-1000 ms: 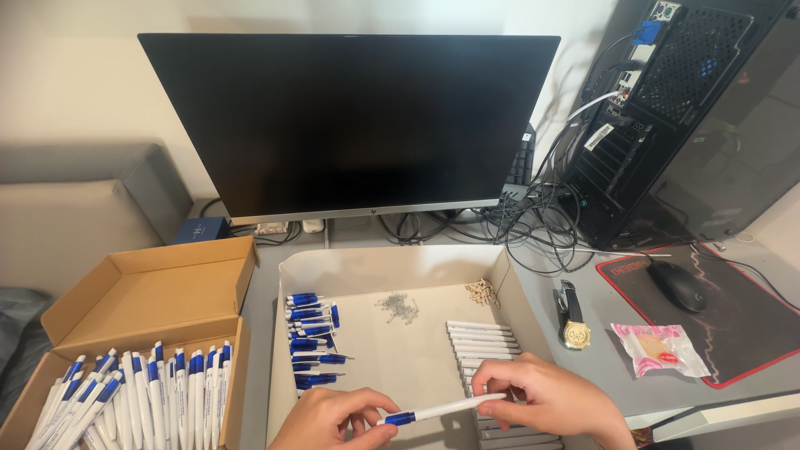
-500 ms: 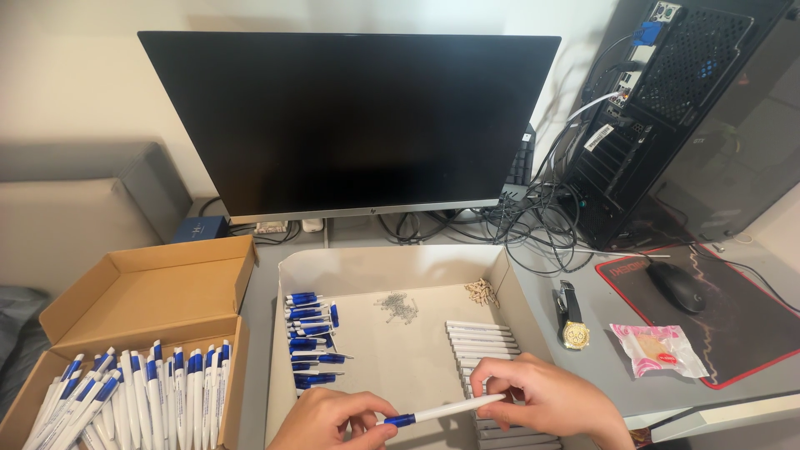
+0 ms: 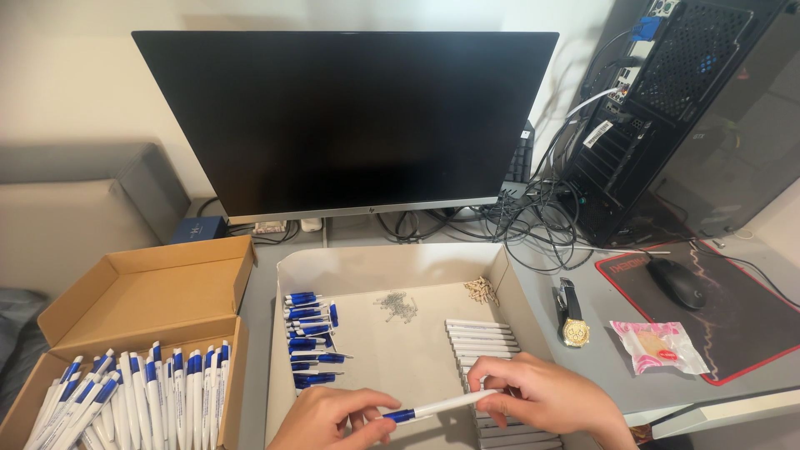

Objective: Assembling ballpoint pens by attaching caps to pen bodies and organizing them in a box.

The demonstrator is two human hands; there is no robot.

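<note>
Currently the left hand (image 3: 329, 417) pinches the blue tip and the right hand (image 3: 542, 398) the white barrel of a slim plastic pen (image 3: 437, 407), both grips closed, level above the shallow white cardboard tray (image 3: 392, 267) holding sorted parts.

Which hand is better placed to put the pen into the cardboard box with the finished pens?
Probably the left hand: it grips the pen's blue end, nearer the cardboard box.

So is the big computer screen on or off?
It looks off. The monitor is plain black all over, with no picture or glow showing, only faint reflections.
</note>
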